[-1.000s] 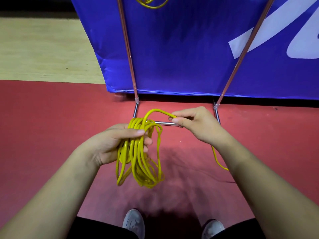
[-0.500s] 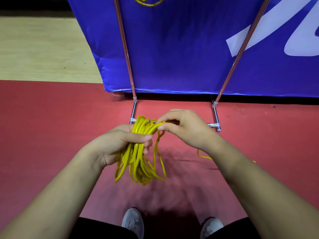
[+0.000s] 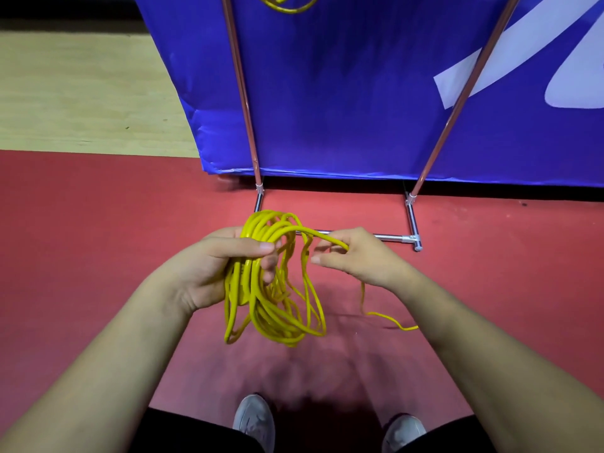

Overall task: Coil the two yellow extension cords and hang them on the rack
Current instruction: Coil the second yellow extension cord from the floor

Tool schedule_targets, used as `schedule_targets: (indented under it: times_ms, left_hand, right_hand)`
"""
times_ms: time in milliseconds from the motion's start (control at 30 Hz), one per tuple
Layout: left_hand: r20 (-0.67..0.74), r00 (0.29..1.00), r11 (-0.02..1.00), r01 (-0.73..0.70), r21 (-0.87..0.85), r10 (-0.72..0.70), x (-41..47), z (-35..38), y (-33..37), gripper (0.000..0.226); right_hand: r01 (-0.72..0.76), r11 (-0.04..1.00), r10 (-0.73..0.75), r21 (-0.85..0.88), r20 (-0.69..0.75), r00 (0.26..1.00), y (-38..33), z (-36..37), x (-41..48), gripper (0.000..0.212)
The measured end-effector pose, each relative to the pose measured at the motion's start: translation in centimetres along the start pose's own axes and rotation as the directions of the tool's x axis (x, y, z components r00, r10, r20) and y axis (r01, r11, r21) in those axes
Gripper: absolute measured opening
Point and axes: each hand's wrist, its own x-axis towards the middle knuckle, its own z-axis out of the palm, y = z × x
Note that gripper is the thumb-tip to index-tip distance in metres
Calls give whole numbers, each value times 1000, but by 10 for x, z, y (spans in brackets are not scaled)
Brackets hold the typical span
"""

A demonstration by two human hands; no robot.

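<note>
Second coil (image 3: 287, 3) cut by top edge (rack poles (image 3: 242, 93) too).

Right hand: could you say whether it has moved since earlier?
Yes: the right hand drew back, down the picture, uncovering the right of the rack bar.

Left forearm (image 3: 130, 338) and right forearm (image 3: 474, 328) bare up to the frame edge. Below the fingers (image 3: 330, 259): black legwear (image 3: 196, 433), grey left sneaker (image 3: 255, 420), grey right sneaker (image 3: 403, 431).
</note>
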Motion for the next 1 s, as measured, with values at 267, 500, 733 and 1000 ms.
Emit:
schedule_targets:
  times_ms: [267, 500, 733, 1000]
  left_hand:
    - [-45, 999, 1000, 13, -22, -14, -3, -16, 4, 38]
    - [-54, 994, 982, 102, 156, -95, 6, -4, -10, 22]
    - [-9, 997, 997, 81, 13, -80, 7, -3, -8, 43]
    - [-94, 994, 989, -72, -130, 60, 4, -15, 8, 34]
  right_hand:
    - [100, 891, -15, 444, -191, 981, -4, -29, 2, 9]
    - [192, 981, -189, 40, -64, 980, -38, -13, -4, 7]
    - [188, 972, -189, -141, 11, 982, -34, -22, -6, 7]
    - [-268, 909, 247, -320, -104, 963, 59, -43, -4, 21]
